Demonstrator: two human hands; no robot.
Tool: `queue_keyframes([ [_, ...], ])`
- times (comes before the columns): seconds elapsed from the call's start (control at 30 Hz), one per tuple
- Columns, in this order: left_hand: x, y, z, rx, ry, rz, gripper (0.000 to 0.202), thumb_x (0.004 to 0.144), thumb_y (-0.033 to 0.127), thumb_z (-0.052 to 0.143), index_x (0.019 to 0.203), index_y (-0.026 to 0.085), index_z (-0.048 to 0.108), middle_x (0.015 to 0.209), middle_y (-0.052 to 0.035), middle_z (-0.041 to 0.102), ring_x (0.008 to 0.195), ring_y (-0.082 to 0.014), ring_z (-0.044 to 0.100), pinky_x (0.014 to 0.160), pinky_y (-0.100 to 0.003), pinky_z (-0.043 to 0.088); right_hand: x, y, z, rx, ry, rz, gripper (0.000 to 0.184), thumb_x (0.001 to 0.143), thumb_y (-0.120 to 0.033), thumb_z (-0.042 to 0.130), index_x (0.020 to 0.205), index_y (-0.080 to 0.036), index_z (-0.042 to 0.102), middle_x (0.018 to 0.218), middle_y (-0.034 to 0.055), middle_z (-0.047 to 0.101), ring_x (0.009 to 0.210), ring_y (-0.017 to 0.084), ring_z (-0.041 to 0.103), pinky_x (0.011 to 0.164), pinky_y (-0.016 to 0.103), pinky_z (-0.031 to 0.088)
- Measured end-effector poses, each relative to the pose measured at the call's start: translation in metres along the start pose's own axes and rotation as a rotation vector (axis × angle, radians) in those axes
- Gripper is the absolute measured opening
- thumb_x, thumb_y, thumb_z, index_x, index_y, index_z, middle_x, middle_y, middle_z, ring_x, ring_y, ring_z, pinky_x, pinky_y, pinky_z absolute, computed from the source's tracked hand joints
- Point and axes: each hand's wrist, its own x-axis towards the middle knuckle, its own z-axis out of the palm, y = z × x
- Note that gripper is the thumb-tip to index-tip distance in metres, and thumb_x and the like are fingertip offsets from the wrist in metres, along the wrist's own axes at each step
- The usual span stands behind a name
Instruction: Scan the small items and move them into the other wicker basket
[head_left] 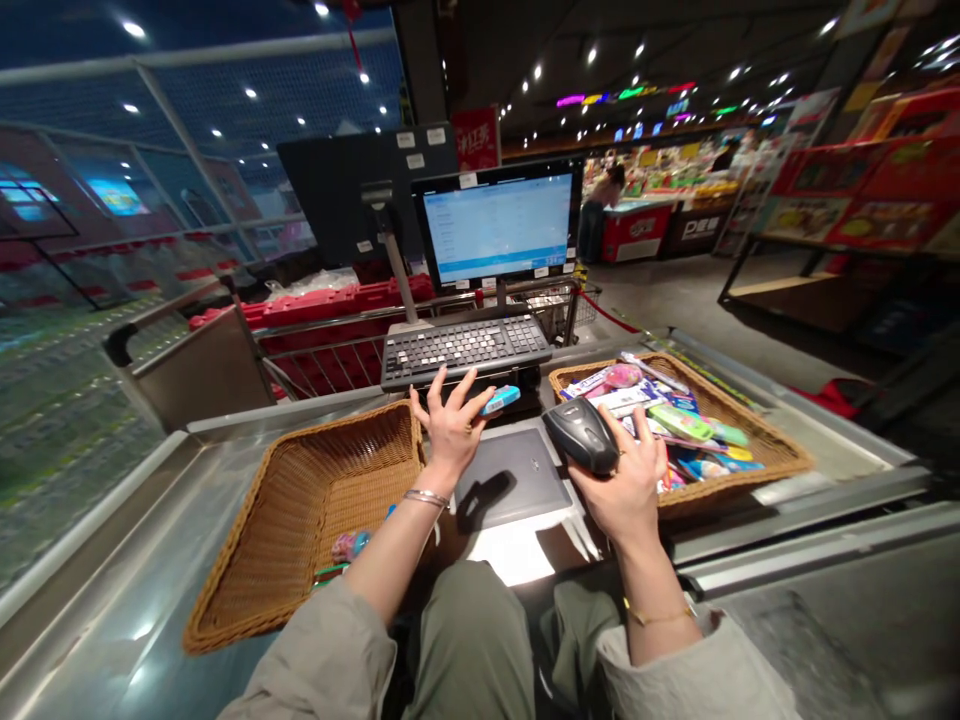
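My left hand (450,425) is over the front edge of the keyboard (469,345), fingers spread. At its thumb it holds a small blue packet (501,401) with a barcode label facing me. My right hand (630,475) is wrapped round a black barcode scanner (581,434), whose head points left toward the packet. Beyond that hand, a wicker basket (784,458) is heaped with small packaged goods, among them a green pack (681,421). To the left, another wicker basket (247,540) contains a few small items, partly hidden by my left forearm.
Between the baskets lies a dark grey flat panel (514,478) above a bright white sheet-like surface (510,548). Behind the keyboard stands a lit monitor (499,225). A metal counter (150,600) runs around me. A shopping cart (322,350) and a distant person (600,210) are beyond.
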Motion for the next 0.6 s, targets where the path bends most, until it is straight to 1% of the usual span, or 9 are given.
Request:
queue_keyframes([
  [0.07, 0.004, 0.007, 0.000, -0.023, 0.004, 0.020, 0.038, 0.087, 0.028, 0.074, 0.122, 0.045, 0.073, 0.150, 0.0025, 0.060, 0.152, -0.0383, 0.035, 0.120, -0.076, 0.010, 0.003, 0.007, -0.007, -0.017, 0.031, 0.024, 0.066, 0.079, -0.046, 0.068, 0.139, -0.020, 0.059, 0.138, 0.0143, 0.066, 0.151, 0.037, 0.035, 0.122, 0.069, 0.018],
  [0.17, 0.010, 0.024, 0.003, -0.067, -0.008, 0.043, 0.038, 0.087, 0.029, 0.076, 0.121, 0.045, 0.074, 0.150, 0.0030, 0.060, 0.152, -0.0372, 0.035, 0.120, -0.075, 0.010, 0.009, 0.018, -0.019, -0.050, 0.098, 0.088, 0.068, 0.078, -0.049, 0.069, 0.139, -0.019, 0.061, 0.139, 0.0154, 0.065, 0.150, 0.038, 0.037, 0.122, 0.069, 0.019],
  [0.23, 0.014, 0.038, 0.006, -0.098, -0.036, 0.053, 0.039, 0.086, 0.027, 0.076, 0.121, 0.045, 0.074, 0.150, 0.0035, 0.060, 0.152, -0.0364, 0.034, 0.121, -0.075, 0.010, 0.012, 0.027, -0.028, -0.079, 0.169, 0.147, 0.070, 0.075, -0.051, 0.071, 0.136, -0.019, 0.063, 0.142, 0.0177, 0.061, 0.148, 0.040, 0.040, 0.121, 0.069, 0.022],
  [0.33, 0.019, 0.061, 0.014, -0.144, -0.077, 0.092, 0.039, 0.087, 0.026, 0.075, 0.121, 0.045, 0.073, 0.152, 0.0048, 0.058, 0.153, -0.0351, 0.033, 0.121, -0.074, 0.010, 0.015, 0.042, -0.041, -0.105, 0.272, 0.218, 0.070, 0.071, -0.049, 0.072, 0.133, -0.017, 0.066, 0.143, 0.0199, 0.059, 0.144, 0.043, 0.044, 0.118, 0.068, 0.028],
  [0.43, 0.020, 0.084, 0.024, -0.196, -0.109, 0.146, 0.035, 0.088, 0.029, 0.075, 0.120, 0.044, 0.074, 0.155, 0.0050, 0.055, 0.154, -0.0340, 0.031, 0.122, -0.073, 0.009, 0.017, 0.056, -0.052, -0.136, 0.351, 0.297, 0.068, 0.068, -0.049, 0.073, 0.127, -0.014, 0.070, 0.146, 0.0221, 0.056, 0.141, 0.044, 0.047, 0.117, 0.066, 0.031],
  [0.5, 0.019, 0.098, 0.029, -0.234, -0.134, 0.180, 0.032, 0.087, 0.032, 0.076, 0.118, 0.043, 0.074, 0.155, 0.0048, 0.054, 0.155, -0.0337, 0.029, 0.123, -0.073, 0.008, 0.018, 0.064, -0.058, -0.149, 0.401, 0.322, 0.067, 0.068, -0.051, 0.073, 0.123, -0.013, 0.072, 0.144, 0.0225, 0.058, 0.140, 0.044, 0.049, 0.118, 0.063, 0.033],
  [0.6, 0.019, 0.117, 0.034, -0.281, -0.182, 0.218, 0.034, 0.086, 0.032, 0.077, 0.119, 0.042, 0.074, 0.156, 0.0041, 0.054, 0.155, -0.0337, 0.027, 0.122, -0.074, 0.007, 0.018, 0.071, -0.065, -0.158, 0.436, 0.321, 0.064, 0.068, -0.055, 0.071, 0.119, -0.016, 0.073, 0.134, 0.0198, 0.065, 0.139, 0.044, 0.051, 0.117, 0.063, 0.034],
])
